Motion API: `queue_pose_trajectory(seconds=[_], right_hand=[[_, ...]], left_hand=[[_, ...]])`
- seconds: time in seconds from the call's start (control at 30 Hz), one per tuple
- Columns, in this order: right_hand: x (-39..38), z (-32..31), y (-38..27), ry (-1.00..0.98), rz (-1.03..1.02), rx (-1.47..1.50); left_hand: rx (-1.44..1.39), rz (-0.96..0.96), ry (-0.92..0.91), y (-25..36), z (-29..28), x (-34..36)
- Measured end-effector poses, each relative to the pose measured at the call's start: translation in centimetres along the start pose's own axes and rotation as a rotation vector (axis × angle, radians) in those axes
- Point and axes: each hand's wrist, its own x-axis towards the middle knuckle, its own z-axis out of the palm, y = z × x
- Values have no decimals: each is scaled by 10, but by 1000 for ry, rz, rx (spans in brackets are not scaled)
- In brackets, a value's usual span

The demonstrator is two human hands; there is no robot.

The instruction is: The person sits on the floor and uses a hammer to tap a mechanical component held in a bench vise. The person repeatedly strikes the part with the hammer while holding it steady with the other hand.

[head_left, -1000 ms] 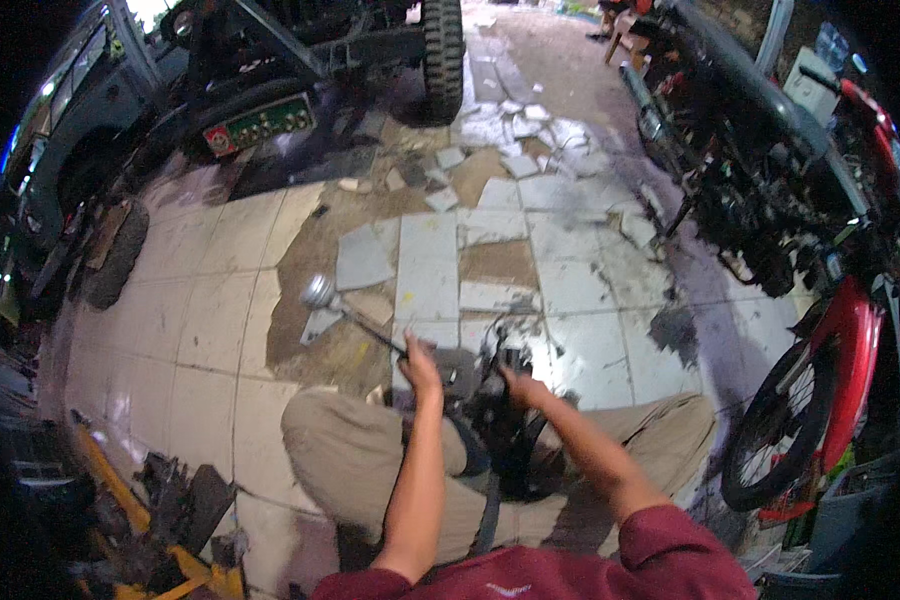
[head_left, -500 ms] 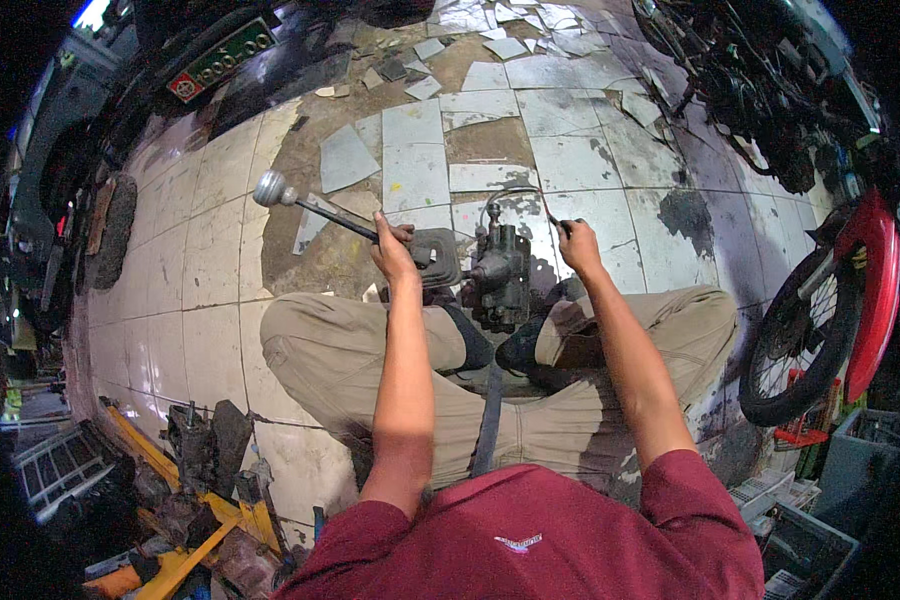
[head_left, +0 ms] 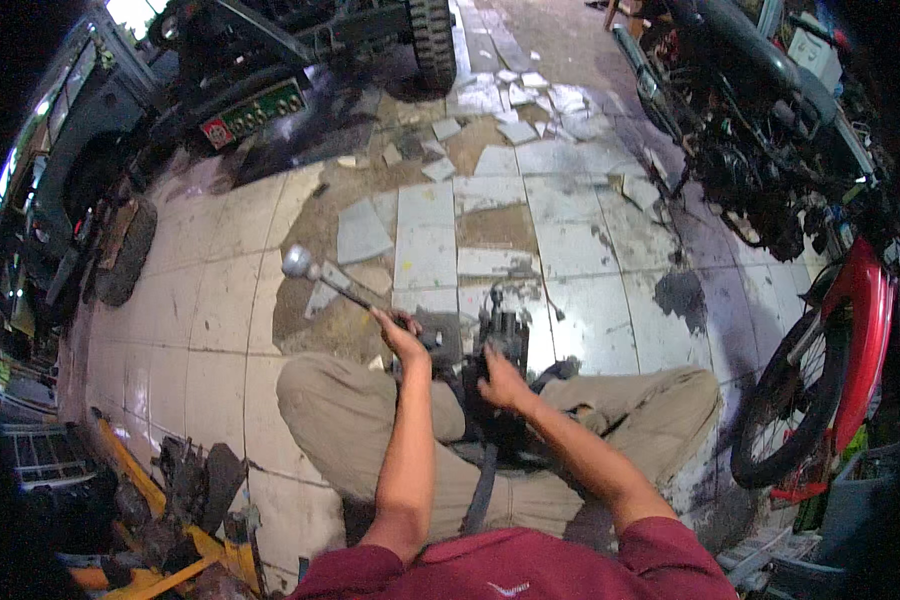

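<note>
My left hand [head_left: 403, 335] is closed round a dark rod [head_left: 348, 290] with a round silver knob [head_left: 296, 262] at its far left end. The rod slants up and to the left, above the broken floor. Between my crossed legs stands a dark, greasy metal unit [head_left: 510, 325], with a small knobbed part at its top. My right hand [head_left: 503, 378] is closed on the near side of this unit; its fingertips are partly hidden and blurred. A flat dark plate [head_left: 450, 335] lies next to my left hand. Just right of the unit is a thin cable end [head_left: 557, 314].
Broken tile pieces [head_left: 364, 232] lie over bare ground ahead. A motorcycle wheel with a red fender [head_left: 865, 340] stands at the right. A vehicle with a number plate [head_left: 255, 115] is at the far left. Yellow metal stands and greasy parts [head_left: 185, 480] crowd the near left.
My right hand has let go of the thin cable end and moved down and left onto the metal unit. My left hand still holds the rod. The view has tilted up.
</note>
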Motion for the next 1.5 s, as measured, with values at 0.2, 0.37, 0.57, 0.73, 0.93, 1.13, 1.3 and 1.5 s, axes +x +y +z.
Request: queue_pose_trajectory(seconds=[0.2, 0.37, 0.57, 0.73, 0.93, 1.13, 1.3, 1.5], right_hand=[[18, -18, -9, -276, 25, -201], [2, -8, -24, -222, -13, -130], [22, -9, 2, -221, 131, -173], [22, -12, 10, -161, 79, -236], [3, -18, -18, -224, 115, -209], [20, -24, -13, -279, 149, -239], [11, -16, -8, -235, 179, -205], [5, -11, -21, -243, 90, -149]], left_hand=[[33, 92, -118, -7, -4, 4], [76, 81, -81, -7, -8, 4], [80, 115, -37, -7, -1, 2], [77, 91, -95, 1, 5, -1], [74, 115, -74, 3, 4, -5], [41, 101, -106, -3, 7, 0], [80, 106, -127, -3, 0, 3], [74, 122, -117, -3, 3, 2]])
